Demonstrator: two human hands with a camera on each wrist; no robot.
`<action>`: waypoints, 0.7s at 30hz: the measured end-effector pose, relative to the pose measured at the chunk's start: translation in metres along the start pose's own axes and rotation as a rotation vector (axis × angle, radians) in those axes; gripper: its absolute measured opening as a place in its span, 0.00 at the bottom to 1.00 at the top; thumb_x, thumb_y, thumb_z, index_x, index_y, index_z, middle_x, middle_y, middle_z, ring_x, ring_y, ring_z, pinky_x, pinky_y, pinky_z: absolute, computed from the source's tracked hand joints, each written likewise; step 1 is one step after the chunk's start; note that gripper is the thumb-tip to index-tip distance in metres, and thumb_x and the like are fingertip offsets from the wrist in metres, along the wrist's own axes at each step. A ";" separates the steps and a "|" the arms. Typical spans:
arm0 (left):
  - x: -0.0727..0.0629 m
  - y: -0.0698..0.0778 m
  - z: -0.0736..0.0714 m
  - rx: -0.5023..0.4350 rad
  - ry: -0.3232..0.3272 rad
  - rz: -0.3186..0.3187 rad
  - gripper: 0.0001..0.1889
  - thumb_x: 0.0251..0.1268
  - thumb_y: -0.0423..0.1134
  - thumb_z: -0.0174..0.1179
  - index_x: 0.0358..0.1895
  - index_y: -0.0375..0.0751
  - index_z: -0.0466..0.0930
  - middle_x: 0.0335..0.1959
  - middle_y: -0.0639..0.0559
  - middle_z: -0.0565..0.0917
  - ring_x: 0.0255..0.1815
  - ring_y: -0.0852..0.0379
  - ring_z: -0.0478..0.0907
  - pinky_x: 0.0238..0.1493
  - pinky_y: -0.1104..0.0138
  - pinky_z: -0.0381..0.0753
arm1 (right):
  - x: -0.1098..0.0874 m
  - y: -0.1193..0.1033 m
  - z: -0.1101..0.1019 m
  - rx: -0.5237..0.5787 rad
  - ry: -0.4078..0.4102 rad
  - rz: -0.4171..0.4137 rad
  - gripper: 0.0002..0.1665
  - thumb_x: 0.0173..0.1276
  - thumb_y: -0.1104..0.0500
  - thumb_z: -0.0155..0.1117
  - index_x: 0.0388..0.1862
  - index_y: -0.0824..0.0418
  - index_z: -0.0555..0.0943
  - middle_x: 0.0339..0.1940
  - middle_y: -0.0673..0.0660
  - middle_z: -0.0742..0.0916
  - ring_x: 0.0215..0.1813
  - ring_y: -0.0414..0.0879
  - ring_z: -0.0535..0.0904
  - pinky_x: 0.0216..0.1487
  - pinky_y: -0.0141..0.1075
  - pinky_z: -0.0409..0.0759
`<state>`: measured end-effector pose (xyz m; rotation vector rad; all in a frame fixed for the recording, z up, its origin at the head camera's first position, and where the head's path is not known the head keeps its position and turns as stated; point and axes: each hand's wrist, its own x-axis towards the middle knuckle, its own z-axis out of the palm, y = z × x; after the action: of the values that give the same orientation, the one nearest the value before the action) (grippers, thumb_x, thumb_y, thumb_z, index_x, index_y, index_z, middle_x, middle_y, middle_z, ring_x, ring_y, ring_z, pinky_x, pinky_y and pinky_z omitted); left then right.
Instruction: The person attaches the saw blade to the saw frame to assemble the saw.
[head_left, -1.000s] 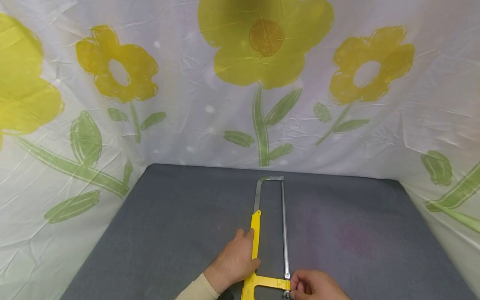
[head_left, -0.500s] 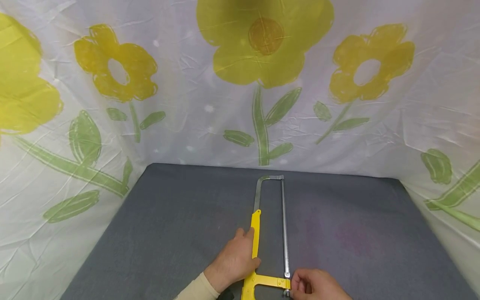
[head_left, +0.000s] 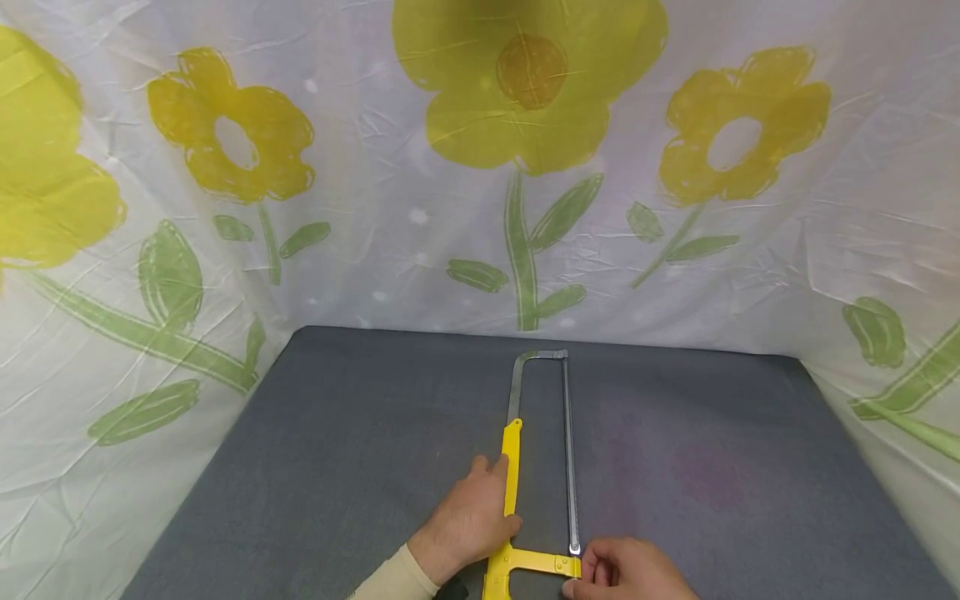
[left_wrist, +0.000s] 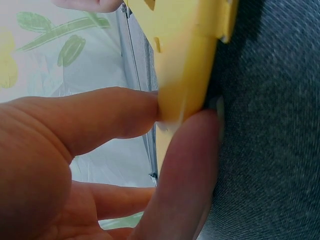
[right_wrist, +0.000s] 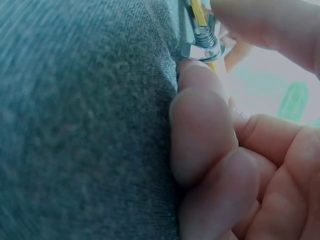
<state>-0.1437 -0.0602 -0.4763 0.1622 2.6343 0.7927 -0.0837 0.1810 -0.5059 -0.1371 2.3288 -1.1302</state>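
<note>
A hacksaw (head_left: 512, 446) with a yellow frame and a silver front bow lies on the dark grey table, its far end pointing away from me. My left hand (head_left: 467, 518) grips the yellow spine; in the left wrist view its thumb and fingers close on the yellow frame (left_wrist: 185, 70) from both sides. The blade (head_left: 570, 467) runs along the right side. At its near end, by the yellow crossbar (head_left: 543, 563), my right hand (head_left: 633, 571) curls its fingers at a metal wing nut (right_wrist: 205, 50) on a threaded bolt. In the head view the thumb hides that nut.
The dark grey tabletop (head_left: 337, 433) carries a faint pinkish patch (head_left: 708, 475) on the right. A white cloth (head_left: 360, 208) printed with yellow flowers hangs behind the table and along both sides.
My right thumb has shifted left over the wing nut, which showed beside it before. The left hand and the hacksaw stay in place.
</note>
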 end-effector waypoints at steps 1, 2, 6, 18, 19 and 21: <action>0.000 0.000 0.000 0.001 -0.001 -0.001 0.45 0.62 0.39 0.78 0.80 0.31 0.68 0.54 0.36 0.77 0.27 0.53 0.77 0.29 0.61 0.85 | 0.000 0.000 0.000 0.003 -0.007 0.002 0.17 0.65 0.43 0.80 0.30 0.51 0.83 0.21 0.46 0.78 0.25 0.42 0.72 0.25 0.31 0.65; 0.000 0.000 0.000 0.004 0.000 0.000 0.45 0.62 0.39 0.79 0.80 0.31 0.68 0.55 0.36 0.77 0.27 0.53 0.77 0.29 0.61 0.86 | 0.000 0.000 0.000 0.006 -0.012 0.003 0.17 0.66 0.44 0.80 0.30 0.51 0.84 0.21 0.46 0.78 0.25 0.42 0.72 0.25 0.31 0.65; 0.000 0.000 0.000 0.016 0.002 0.001 0.45 0.62 0.40 0.79 0.80 0.31 0.67 0.56 0.35 0.77 0.28 0.53 0.77 0.30 0.61 0.85 | 0.000 -0.001 0.000 0.001 -0.005 0.013 0.19 0.66 0.41 0.80 0.29 0.51 0.83 0.20 0.46 0.77 0.25 0.42 0.72 0.24 0.31 0.65; 0.001 0.000 0.001 0.021 0.010 0.012 0.45 0.62 0.40 0.78 0.80 0.30 0.68 0.57 0.35 0.77 0.27 0.54 0.77 0.28 0.62 0.84 | -0.003 0.001 0.000 0.007 0.024 -0.012 0.23 0.65 0.37 0.80 0.25 0.51 0.82 0.18 0.45 0.76 0.22 0.41 0.71 0.22 0.32 0.64; 0.000 0.000 0.001 0.021 0.011 0.012 0.45 0.62 0.40 0.78 0.80 0.30 0.68 0.56 0.35 0.77 0.27 0.54 0.76 0.28 0.62 0.84 | -0.003 0.001 0.001 0.008 0.025 -0.013 0.23 0.65 0.37 0.79 0.24 0.51 0.82 0.17 0.45 0.76 0.22 0.41 0.71 0.22 0.32 0.64; 0.000 0.000 0.001 0.023 0.013 0.011 0.45 0.62 0.40 0.78 0.80 0.30 0.68 0.56 0.35 0.77 0.27 0.54 0.76 0.28 0.62 0.84 | -0.003 0.000 0.000 0.010 0.027 -0.018 0.23 0.65 0.37 0.79 0.24 0.50 0.82 0.17 0.45 0.76 0.22 0.40 0.71 0.22 0.32 0.64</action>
<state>-0.1437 -0.0599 -0.4768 0.1780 2.6573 0.7702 -0.0807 0.1819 -0.5049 -0.1406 2.3495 -1.1594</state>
